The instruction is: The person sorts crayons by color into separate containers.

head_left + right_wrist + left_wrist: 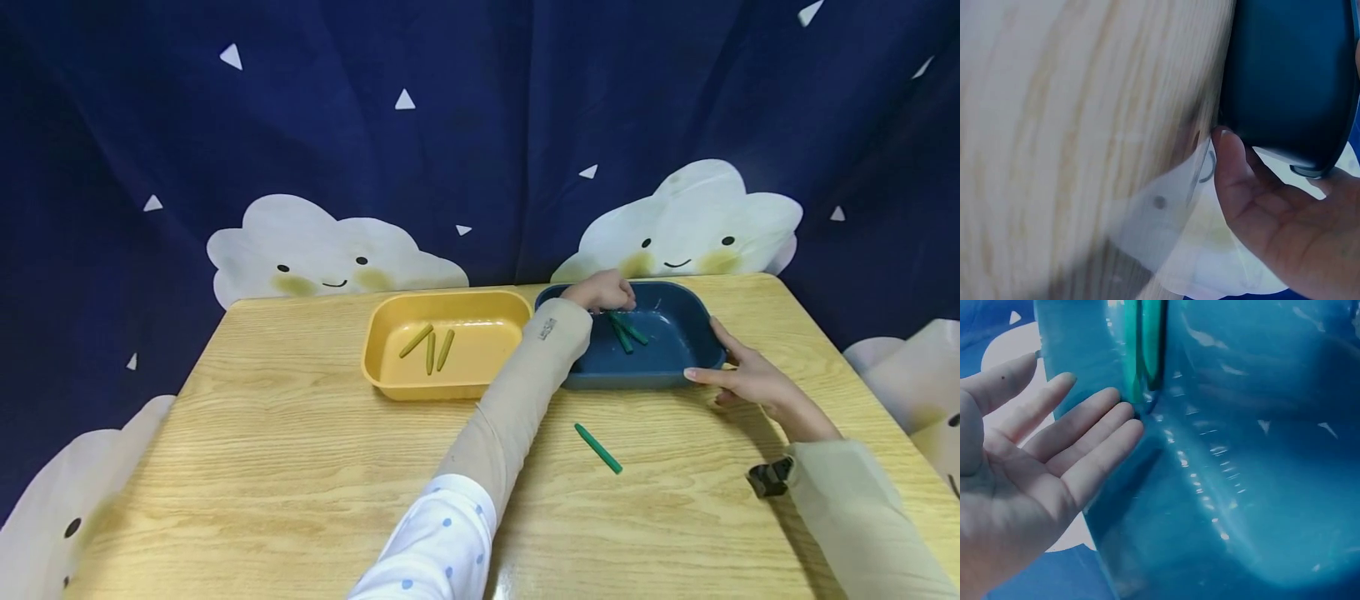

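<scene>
In the head view, my left hand reaches over the back left of a dark blue tray. Its fingers are loosely extended in the left wrist view and hold nothing; their tips lie beside green crayons in the tray. Those crayons rest close together on the tray's floor. My right hand grips the tray's right end, thumb toward the front and fingers along the side. In the right wrist view, that hand holds the tray's outer wall. Another green crayon lies on the table in front.
Left of the blue tray stands a yellow tray with 3 olive-yellow crayons inside. Both trays stand near the back edge of the wooden table. Behind it hangs a navy curtain with clouds and white triangles.
</scene>
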Demonstrator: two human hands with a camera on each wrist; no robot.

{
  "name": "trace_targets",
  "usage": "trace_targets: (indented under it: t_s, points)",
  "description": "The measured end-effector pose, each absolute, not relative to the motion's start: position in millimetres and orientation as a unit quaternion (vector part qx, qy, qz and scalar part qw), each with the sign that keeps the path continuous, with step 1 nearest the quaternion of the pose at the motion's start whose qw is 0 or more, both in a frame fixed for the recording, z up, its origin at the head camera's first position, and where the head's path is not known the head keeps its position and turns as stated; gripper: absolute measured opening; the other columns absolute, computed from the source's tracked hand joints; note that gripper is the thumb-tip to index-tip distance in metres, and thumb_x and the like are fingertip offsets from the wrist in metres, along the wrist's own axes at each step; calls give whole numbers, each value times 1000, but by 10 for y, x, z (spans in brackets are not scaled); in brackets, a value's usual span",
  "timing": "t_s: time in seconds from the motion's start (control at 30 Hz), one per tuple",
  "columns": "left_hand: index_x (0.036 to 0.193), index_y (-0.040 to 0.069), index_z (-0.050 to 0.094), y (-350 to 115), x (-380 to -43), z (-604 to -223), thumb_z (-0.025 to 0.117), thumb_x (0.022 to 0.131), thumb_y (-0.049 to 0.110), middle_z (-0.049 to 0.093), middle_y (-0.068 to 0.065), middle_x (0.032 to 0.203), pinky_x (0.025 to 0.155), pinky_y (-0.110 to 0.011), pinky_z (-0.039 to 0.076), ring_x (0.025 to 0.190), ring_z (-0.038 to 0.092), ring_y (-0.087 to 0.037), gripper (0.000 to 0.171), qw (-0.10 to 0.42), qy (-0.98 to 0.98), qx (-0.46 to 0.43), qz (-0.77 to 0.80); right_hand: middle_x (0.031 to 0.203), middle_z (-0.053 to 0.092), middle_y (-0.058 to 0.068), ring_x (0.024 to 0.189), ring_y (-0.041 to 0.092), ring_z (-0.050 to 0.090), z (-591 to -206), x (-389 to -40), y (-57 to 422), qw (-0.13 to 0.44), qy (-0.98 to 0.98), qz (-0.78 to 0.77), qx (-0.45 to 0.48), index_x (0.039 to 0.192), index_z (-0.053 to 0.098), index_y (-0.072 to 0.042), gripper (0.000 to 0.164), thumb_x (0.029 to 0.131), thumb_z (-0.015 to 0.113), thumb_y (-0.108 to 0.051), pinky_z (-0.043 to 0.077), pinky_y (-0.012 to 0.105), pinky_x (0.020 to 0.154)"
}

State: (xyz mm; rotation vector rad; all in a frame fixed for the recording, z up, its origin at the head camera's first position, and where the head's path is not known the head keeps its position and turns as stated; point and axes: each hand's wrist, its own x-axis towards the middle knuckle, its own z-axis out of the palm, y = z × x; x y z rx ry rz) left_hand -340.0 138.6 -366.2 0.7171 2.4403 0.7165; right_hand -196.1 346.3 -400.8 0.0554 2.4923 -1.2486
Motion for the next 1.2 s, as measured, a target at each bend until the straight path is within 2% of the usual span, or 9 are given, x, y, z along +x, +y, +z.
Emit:
trace_targets:
  t_s: [0.23,0.47,0.7,0.9,1.2]
  points:
    - [123,12,59,1374,-3373,-3552,53,93,23,61,-3,109,72,-28,49,91,58,-15,32,255,869,270,327,139,-2,41,59,20,52,-4017,-1975,3466,178,881,-437,16,140,-21,-24,101,85,63,-36,47,33,61]
    - [122,7,58,1266,-3370,-3403,52,93,21,63,-8,110,71,-28,51,93,61,-16,32,235,843,279,395,138,4,42,55,21,53,-3990,-1969,3450,174,884,-434,14,140,-21,-24,102,85,64,-37,47,33,59]
    - [122,6,57,1076,-3333,-3358,53,93,20,62,-10,111,73,-28,51,95,61,-18,32,247,811,280,451,138,8,40,55,20,53,-4003,-1959,3454,173,882,-439,16,141,-20,-24,103,84,65,-37,47,32,59]
    - [124,2,54,918,-3285,-3350,51,94,18,61,-14,112,73,-27,51,96,61,-21,34,252,779,294,493,135,13,39,55,19,52,-4024,-1966,3436,174,883,-437,15,140,-21,-24,103,84,64,-38,47,32,58]
    - [121,1,55,764,-3085,-3242,51,94,14,63,-11,106,73,-26,50,91,62,-18,31,234,759,330,510,137,7,43,53,19,51,-3985,-1956,3425,174,887,-428,19,139,-23,-25,104,83,64,-40,47,32,58]
